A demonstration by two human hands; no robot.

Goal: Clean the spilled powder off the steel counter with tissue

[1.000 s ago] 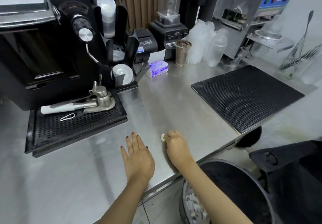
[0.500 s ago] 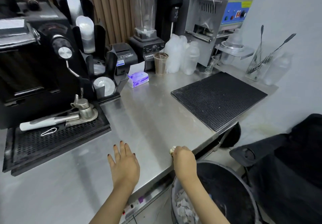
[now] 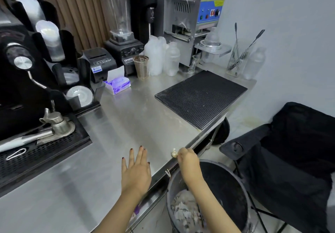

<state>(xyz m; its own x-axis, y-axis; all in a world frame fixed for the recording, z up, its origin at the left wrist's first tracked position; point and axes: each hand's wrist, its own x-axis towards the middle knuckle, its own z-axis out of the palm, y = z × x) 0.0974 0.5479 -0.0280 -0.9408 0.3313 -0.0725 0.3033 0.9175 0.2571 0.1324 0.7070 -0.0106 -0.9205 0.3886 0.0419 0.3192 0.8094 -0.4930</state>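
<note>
My right hand (image 3: pixel 187 161) is closed around a small crumpled wad of tissue (image 3: pixel 174 153), which pokes out past my fingers right at the front edge of the steel counter (image 3: pixel 130 122). My left hand (image 3: pixel 136 171) lies flat on the counter beside it, fingers spread, holding nothing. A faint pale smear of powder (image 3: pixel 178 119) shows on the steel near the black mat's front corner. The purple tissue box (image 3: pixel 117 85) stands further back with a sheet sticking up.
A black bin (image 3: pixel 213 198) with crumpled paper stands below the counter edge under my right arm. A black rubber mat (image 3: pixel 201 97) lies at the right, a coffee machine and drip tray (image 3: pixel 41 142) at the left. Blender, cups and sealing machine line the back. A black chair (image 3: pixel 290 153) is at the right.
My right hand has slid the tissue wad from the middle of the counter out to its front edge, above the bin. The left hand stayed flat. The camera view shifted right.
</note>
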